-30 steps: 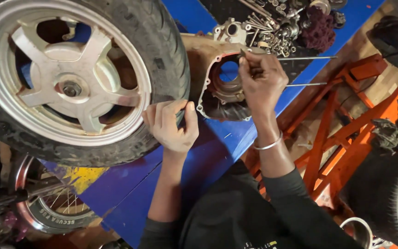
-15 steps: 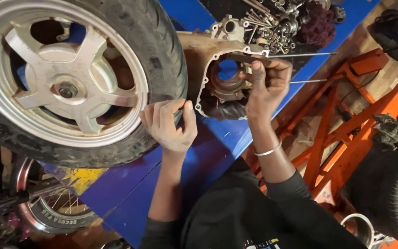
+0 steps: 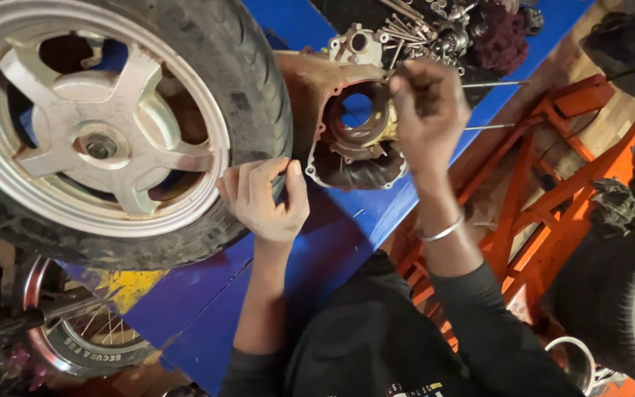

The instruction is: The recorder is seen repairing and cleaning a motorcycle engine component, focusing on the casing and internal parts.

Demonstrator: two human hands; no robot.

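Left hand (image 3: 266, 198) curls on tyre (image 3: 248, 88), steadying wheel. Right hand (image 3: 428, 117) pinches thin tool over engine casing (image 3: 350, 143); best keeps tool straight, tyre braced.

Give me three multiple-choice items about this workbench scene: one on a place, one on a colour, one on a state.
1. Where does the left hand rest?
A. on the tyre
B. on the orange frame
C. on the pile of bolts

2. What colour is the bench top?
A. green
B. blue
C. white

3. How is the engine casing?
A. closed by a cover
B. wrapped in cloth
C. open, hollow inside showing

Answers: 1 A, its fingers curl on the tyre's edge; 2 B, blue surface shows under the parts; 3 C, the round hole and cavity are visible below the right hand.
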